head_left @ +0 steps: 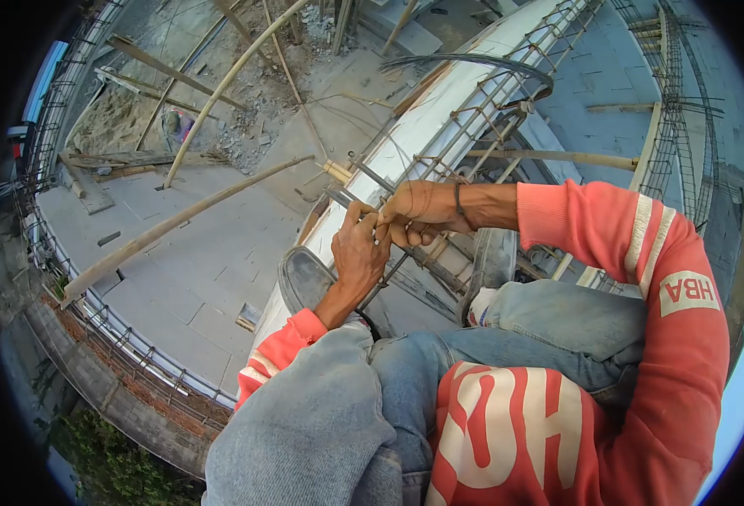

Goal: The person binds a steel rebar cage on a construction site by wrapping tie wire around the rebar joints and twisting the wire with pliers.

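My left hand (358, 255) and my right hand (425, 207) meet over a cage of steel reinforcing bars (476, 110). The fingers of both are closed in a pinch, close against each other. What they pinch is too small and too hidden to make out. Bar ends (375, 176) stick out just beyond the fingers. A dark band circles my right wrist. Farther up the cage lies a bundle of thin dark wire (490, 61), bent at its right end. My shoes (305, 277) stand on either side of the bars.
A white beam side (439, 110) runs along the cage. Wooden poles (191, 219) lean over the grey slab (195, 278) at left. Rubble (279, 110) lies at the far side. A crosspiece (558, 157) and more bar cages (680, 110) are at right. The left outer edge drops off.
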Action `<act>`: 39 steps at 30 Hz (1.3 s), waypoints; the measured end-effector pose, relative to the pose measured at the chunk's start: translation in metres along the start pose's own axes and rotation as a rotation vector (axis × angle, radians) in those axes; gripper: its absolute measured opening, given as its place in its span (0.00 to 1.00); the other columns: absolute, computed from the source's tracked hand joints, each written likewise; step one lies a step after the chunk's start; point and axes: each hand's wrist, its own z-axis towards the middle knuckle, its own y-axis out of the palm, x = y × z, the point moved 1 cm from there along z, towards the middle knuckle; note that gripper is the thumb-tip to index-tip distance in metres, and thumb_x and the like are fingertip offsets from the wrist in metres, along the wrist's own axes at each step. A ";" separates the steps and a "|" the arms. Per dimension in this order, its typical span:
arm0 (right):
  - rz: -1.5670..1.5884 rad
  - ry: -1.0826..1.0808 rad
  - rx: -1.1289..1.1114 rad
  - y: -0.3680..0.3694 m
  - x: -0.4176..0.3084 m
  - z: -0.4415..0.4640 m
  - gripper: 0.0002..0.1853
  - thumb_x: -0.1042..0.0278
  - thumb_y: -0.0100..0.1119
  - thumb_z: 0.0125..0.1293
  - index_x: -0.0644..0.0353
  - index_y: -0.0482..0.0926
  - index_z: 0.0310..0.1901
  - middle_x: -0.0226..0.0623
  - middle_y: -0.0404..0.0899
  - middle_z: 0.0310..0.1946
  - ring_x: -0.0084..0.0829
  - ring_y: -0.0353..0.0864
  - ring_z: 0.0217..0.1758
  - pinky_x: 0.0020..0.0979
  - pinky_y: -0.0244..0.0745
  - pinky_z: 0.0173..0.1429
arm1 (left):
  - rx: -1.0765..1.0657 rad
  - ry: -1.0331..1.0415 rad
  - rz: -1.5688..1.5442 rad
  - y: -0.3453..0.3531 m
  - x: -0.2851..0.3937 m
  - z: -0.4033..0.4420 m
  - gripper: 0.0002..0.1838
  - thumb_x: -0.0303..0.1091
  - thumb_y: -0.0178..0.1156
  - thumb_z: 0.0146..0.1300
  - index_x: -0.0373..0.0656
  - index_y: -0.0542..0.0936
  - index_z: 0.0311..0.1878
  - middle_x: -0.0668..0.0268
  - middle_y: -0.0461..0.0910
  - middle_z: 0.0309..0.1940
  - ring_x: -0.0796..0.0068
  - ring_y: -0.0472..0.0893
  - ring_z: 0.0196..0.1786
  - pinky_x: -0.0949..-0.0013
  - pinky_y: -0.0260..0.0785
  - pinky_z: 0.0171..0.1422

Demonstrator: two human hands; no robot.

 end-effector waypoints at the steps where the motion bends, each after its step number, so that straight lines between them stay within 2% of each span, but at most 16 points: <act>1: -0.045 0.000 -0.019 0.001 -0.008 -0.007 0.21 0.54 0.50 0.78 0.66 0.85 0.48 0.31 0.81 0.23 0.21 0.76 0.20 0.22 0.67 0.24 | -0.004 0.004 -0.003 0.000 0.001 0.001 0.08 0.32 0.69 0.61 0.38 0.87 0.40 0.60 0.79 0.40 0.53 0.82 0.31 0.55 0.74 0.34; 3: -0.334 -0.056 0.065 -0.024 -0.029 -0.013 0.27 0.49 0.44 0.81 0.66 0.86 0.47 0.38 0.85 0.26 0.24 0.81 0.22 0.26 0.75 0.26 | -0.043 -0.067 -0.080 -0.003 0.000 0.003 0.07 0.29 0.69 0.61 0.37 0.87 0.39 0.59 0.79 0.40 0.52 0.83 0.35 0.55 0.75 0.40; 6: -0.965 -0.142 0.313 -0.112 -0.050 -0.026 0.18 0.65 0.49 0.67 0.69 0.87 0.36 0.43 0.89 0.28 0.32 0.89 0.26 0.37 0.84 0.30 | -0.087 -0.138 -0.185 -0.001 -0.009 0.006 0.07 0.28 0.71 0.59 0.36 0.86 0.39 0.57 0.81 0.36 0.56 0.83 0.37 0.58 0.74 0.44; 8: -1.573 0.195 0.704 -0.166 -0.050 -0.048 0.13 0.68 0.58 0.59 0.70 0.86 0.35 0.45 0.88 0.27 0.38 0.89 0.26 0.41 0.85 0.32 | -0.165 -0.233 -0.302 0.006 -0.021 0.010 0.07 0.29 0.71 0.60 0.36 0.86 0.38 0.55 0.85 0.35 0.63 0.84 0.36 0.61 0.74 0.43; 9: -1.777 0.169 0.813 -0.199 -0.034 -0.060 0.11 0.71 0.62 0.57 0.67 0.86 0.39 0.46 0.89 0.32 0.40 0.91 0.32 0.41 0.86 0.35 | -0.161 -0.234 -0.302 0.002 -0.021 0.016 0.07 0.29 0.71 0.60 0.36 0.86 0.38 0.55 0.85 0.35 0.63 0.84 0.36 0.61 0.74 0.43; 11: -1.516 0.621 0.797 -0.226 -0.027 -0.084 0.17 0.67 0.70 0.57 0.65 0.84 0.47 0.46 0.89 0.41 0.44 0.90 0.44 0.46 0.86 0.37 | -0.384 -0.233 -0.153 -0.009 -0.015 0.030 0.08 0.29 0.71 0.60 0.37 0.87 0.40 0.54 0.86 0.38 0.63 0.85 0.36 0.61 0.74 0.43; 12: -1.522 0.619 0.798 -0.229 -0.016 -0.093 0.17 0.67 0.70 0.57 0.65 0.84 0.47 0.46 0.89 0.41 0.44 0.90 0.44 0.46 0.86 0.37 | -0.379 -0.234 -0.155 -0.013 -0.012 0.034 0.08 0.29 0.71 0.60 0.37 0.87 0.40 0.54 0.86 0.38 0.63 0.85 0.36 0.61 0.74 0.43; 15: -1.204 0.380 0.875 -0.250 0.042 -0.095 0.25 0.61 0.77 0.56 0.62 0.81 0.52 0.49 0.87 0.47 0.48 0.87 0.52 0.47 0.85 0.44 | -0.503 -0.218 -0.118 -0.019 -0.010 0.036 0.11 0.29 0.73 0.57 0.38 0.87 0.42 0.53 0.87 0.39 0.62 0.85 0.38 0.60 0.75 0.44; 17: -1.128 -0.357 1.070 -0.282 0.085 -0.059 0.31 0.56 0.81 0.54 0.60 0.78 0.56 0.49 0.87 0.44 0.50 0.86 0.52 0.45 0.83 0.51 | -0.337 0.015 -0.112 -0.020 -0.014 0.028 0.15 0.28 0.75 0.53 0.39 0.87 0.46 0.56 0.86 0.40 0.60 0.83 0.38 0.59 0.74 0.44; 21: -0.930 -0.251 1.185 -0.273 0.084 -0.050 0.20 0.61 0.77 0.59 0.64 0.80 0.44 0.50 0.83 0.34 0.49 0.83 0.39 0.43 0.75 0.45 | -0.138 -0.111 -0.050 -0.039 0.001 0.006 0.16 0.28 0.77 0.48 0.38 0.85 0.42 0.58 0.81 0.43 0.60 0.80 0.34 0.58 0.73 0.41; 22: -1.000 -0.348 1.150 -0.275 0.083 -0.052 0.17 0.61 0.74 0.62 0.66 0.78 0.39 0.50 0.80 0.31 0.47 0.78 0.33 0.44 0.71 0.41 | -0.181 -0.149 0.024 -0.043 -0.005 0.002 0.16 0.27 0.74 0.50 0.37 0.83 0.43 0.54 0.82 0.42 0.51 0.85 0.40 0.55 0.77 0.42; 25: -0.970 -0.342 1.077 -0.299 0.074 -0.070 0.18 0.59 0.68 0.68 0.65 0.73 0.37 0.46 0.77 0.29 0.41 0.76 0.33 0.41 0.71 0.40 | -0.132 -0.086 -0.055 -0.035 -0.029 -0.013 0.16 0.28 0.75 0.48 0.38 0.84 0.41 0.56 0.82 0.37 0.59 0.82 0.36 0.59 0.75 0.41; 31: -0.801 -0.503 0.700 -0.295 -0.004 -0.152 0.22 0.47 0.60 0.75 0.61 0.74 0.52 0.36 0.84 0.52 0.27 0.78 0.50 0.34 0.75 0.59 | -0.242 -0.321 -0.162 -0.013 -0.033 -0.018 0.22 0.30 0.72 0.57 0.31 0.83 0.54 0.51 0.87 0.48 0.58 0.89 0.44 0.60 0.80 0.51; 33: -0.826 -0.571 0.627 -0.274 -0.040 -0.174 0.25 0.42 0.56 0.77 0.57 0.74 0.58 0.37 0.83 0.57 0.28 0.78 0.56 0.36 0.71 0.69 | -0.280 -0.562 -0.633 -0.003 -0.044 -0.017 0.21 0.30 0.70 0.60 0.32 0.83 0.57 0.57 0.87 0.48 0.63 0.88 0.46 0.62 0.79 0.51; 35: -0.458 -0.838 0.641 -0.244 -0.060 -0.171 0.25 0.43 0.58 0.76 0.57 0.73 0.58 0.34 0.83 0.47 0.27 0.79 0.48 0.32 0.80 0.56 | -0.323 -0.602 -0.721 0.000 -0.053 -0.013 0.20 0.30 0.68 0.62 0.32 0.83 0.57 0.58 0.87 0.48 0.65 0.88 0.46 0.63 0.79 0.51; 39: 0.035 -0.887 0.333 -0.176 -0.105 -0.142 0.18 0.52 0.49 0.82 0.58 0.70 0.59 0.30 0.76 0.37 0.23 0.78 0.42 0.30 0.79 0.57 | -0.432 -0.818 -1.003 0.002 -0.066 -0.006 0.19 0.33 0.63 0.68 0.35 0.83 0.59 0.60 0.86 0.47 0.70 0.86 0.48 0.66 0.78 0.51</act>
